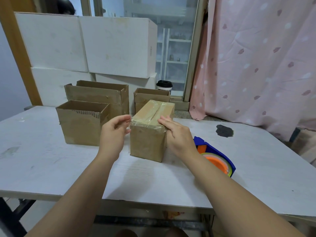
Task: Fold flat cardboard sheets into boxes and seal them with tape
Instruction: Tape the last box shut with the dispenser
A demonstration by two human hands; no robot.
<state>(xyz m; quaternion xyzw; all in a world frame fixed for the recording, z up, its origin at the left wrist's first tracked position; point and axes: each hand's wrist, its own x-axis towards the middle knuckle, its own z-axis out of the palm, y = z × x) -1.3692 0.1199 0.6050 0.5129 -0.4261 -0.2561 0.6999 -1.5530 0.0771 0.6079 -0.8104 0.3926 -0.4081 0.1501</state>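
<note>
The small cardboard box [147, 142] stands on the table [51, 159] just in front of the person, its top flaps shut and covered with clear tape [153, 113]; the right hand [177, 134] lies on its top right edge with straight fingers, pressing the tape down; the left hand [113, 132] sits at the top left edge with fingers loosely curved, tips near the tape, gripping nothing that I can see. The box is probably empty, so light and easy to shove or tip; its walls look thin and a bit worn, likely to dent under a hard squeeze; the taped top is slick, the bare sides give better hold; take it with flat palms on two opposite sides. The tape dispenser [220, 159] lies just beside the right forearm; three open boxes [82, 124] stand behind and to the left.
</note>
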